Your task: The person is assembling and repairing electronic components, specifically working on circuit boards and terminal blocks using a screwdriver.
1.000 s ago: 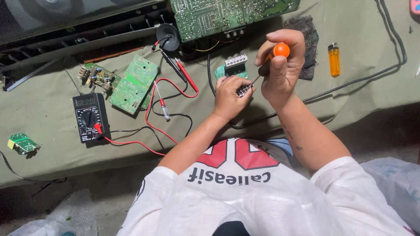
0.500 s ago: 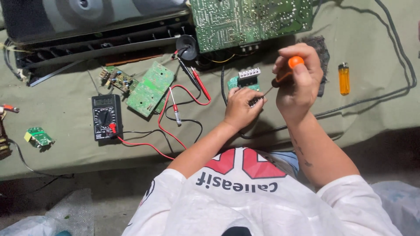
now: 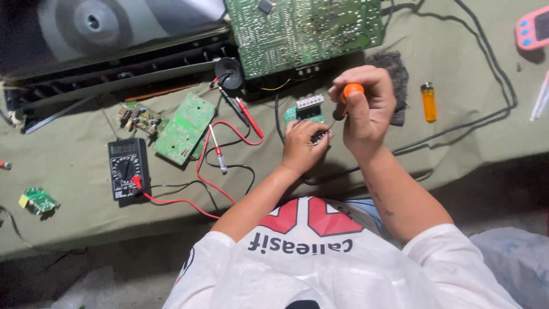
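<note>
Shifted slightly right since earlier: right hand (image 3: 366, 111) is clenched on orange-handled screwdriver (image 3: 347, 96), left hand (image 3: 303, 146) pinches small green terminal board (image 3: 306, 111) on olive cloth (image 3: 469, 149). Screw-turning in hand; steady tip pressure is needed next.

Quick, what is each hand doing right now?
Left hand: closed on a small circuit board, pressing it down.
Right hand: closed around an orange-handled screwdriver.

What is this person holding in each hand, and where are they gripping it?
The right hand grips a screwdriver by its orange-topped handle. The left hand pinches a small part at its edge; what it is cannot be told.
</note>
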